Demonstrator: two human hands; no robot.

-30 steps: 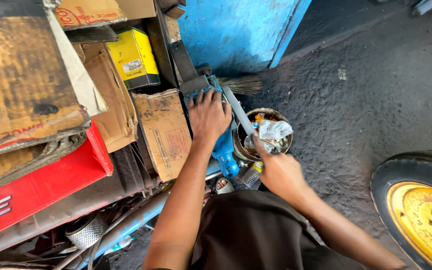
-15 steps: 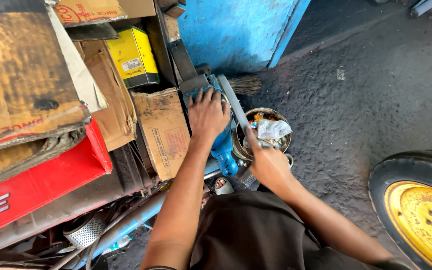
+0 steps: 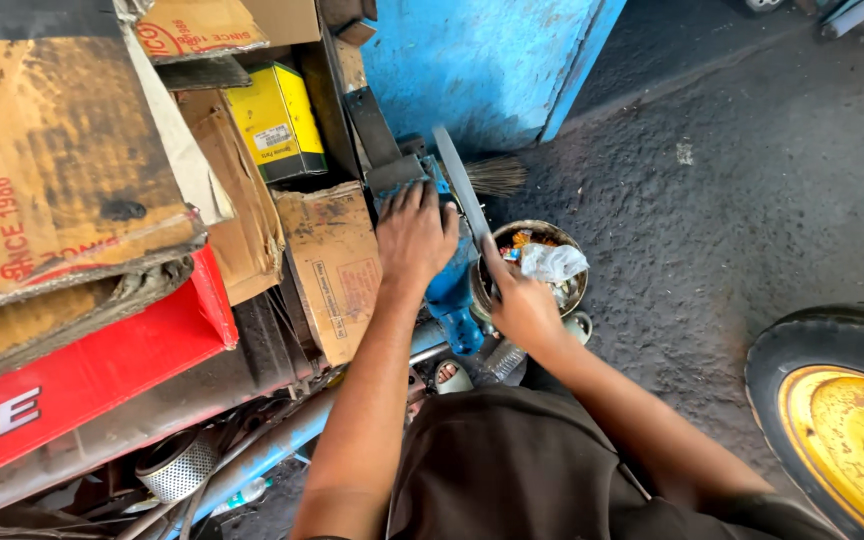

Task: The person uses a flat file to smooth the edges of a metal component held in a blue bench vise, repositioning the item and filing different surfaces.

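Both hands work: left hand point(image 3: 414, 232) flat on blue vise point(image 3: 449, 285) (palm down), right hand point(image 3: 518, 300) gripping its handle point(image 3: 460, 187).

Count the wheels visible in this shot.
1: a black tyre on a yellow rim at the lower right, cut off by the picture's edge. Others may lie out of view.

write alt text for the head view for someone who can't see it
Seen from above, a person's left hand presses on a blue bench vise while the right hand holds a long flat metal bar. Worn cardboard boxes stand to the left; a yellow-rimmed tyre is at lower right.
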